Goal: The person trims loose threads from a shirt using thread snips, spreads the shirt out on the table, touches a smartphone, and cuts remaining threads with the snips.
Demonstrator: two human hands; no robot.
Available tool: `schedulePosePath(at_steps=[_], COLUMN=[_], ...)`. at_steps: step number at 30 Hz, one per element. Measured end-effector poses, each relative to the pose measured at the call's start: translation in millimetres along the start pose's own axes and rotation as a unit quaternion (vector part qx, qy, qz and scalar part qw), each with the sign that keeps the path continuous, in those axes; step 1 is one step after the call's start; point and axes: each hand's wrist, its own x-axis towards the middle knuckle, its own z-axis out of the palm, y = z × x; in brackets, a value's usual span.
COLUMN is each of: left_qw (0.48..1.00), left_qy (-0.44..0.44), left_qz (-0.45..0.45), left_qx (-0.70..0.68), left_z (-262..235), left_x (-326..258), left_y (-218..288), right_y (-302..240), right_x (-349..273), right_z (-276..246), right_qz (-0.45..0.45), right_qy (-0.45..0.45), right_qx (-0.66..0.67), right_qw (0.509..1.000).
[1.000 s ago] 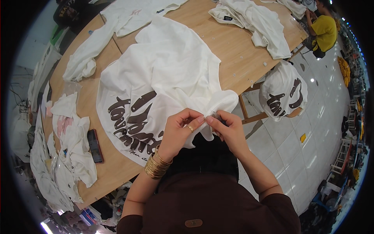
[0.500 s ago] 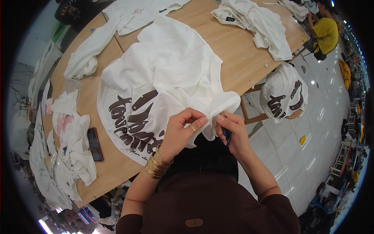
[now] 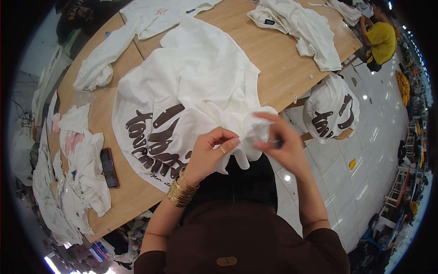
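A white sweatshirt with large dark brown lettering lies spread over the table's near edge, part of it hanging toward my lap. My left hand, with gold bangles and a ring, pinches a fold of it between thumb and fingertips. Just right of that pinch, my right hand is blurred by motion, its thumb and forefinger apart beside the gathered cloth. A small dark tool sits in its curled fingers, mostly hidden; its exact kind does not show.
On the wooden table lie a phone, white garment pieces at left and another white garment at far right. A stool with a printed white garment stands to the right. A person in yellow sits beyond; another person is at upper left.
My right hand has lifted away from the pinched cloth, up and to the right, and its fingers have spread apart. My left hand keeps its pinch. The person at upper left has shifted.
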Motion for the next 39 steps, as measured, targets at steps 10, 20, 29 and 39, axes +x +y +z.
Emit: schedulePosePath(at_steps=[10,20,29,39], left_qw=[0.879,0.999,0.992,0.987], left_qy=[0.169,0.018,-0.01,-0.019], left_qz=[0.238,-0.02,-0.063,-0.092], left_qx=[0.378,0.023,-0.105,-0.128], left_z=[8.6,-25.1,-27.6,-28.1], left_x=[-9.8,-22.3,-21.2,-20.5], left_y=[-15.5,-2.4,5.8,13.3], right_y=[19.7,13.6,13.0,-16.9], right_x=[13.3,20.9,20.6,-4.5], right_z=[17.0,4.6,0.4,16.9], right_qz=[0.109,0.153,0.114,0.035], right_qy=[-0.002,0.015,0.028,-0.027], right_qx=[0.196,0.253,0.041,-0.077], right_qw=[0.975,0.955,0.992,0.996])
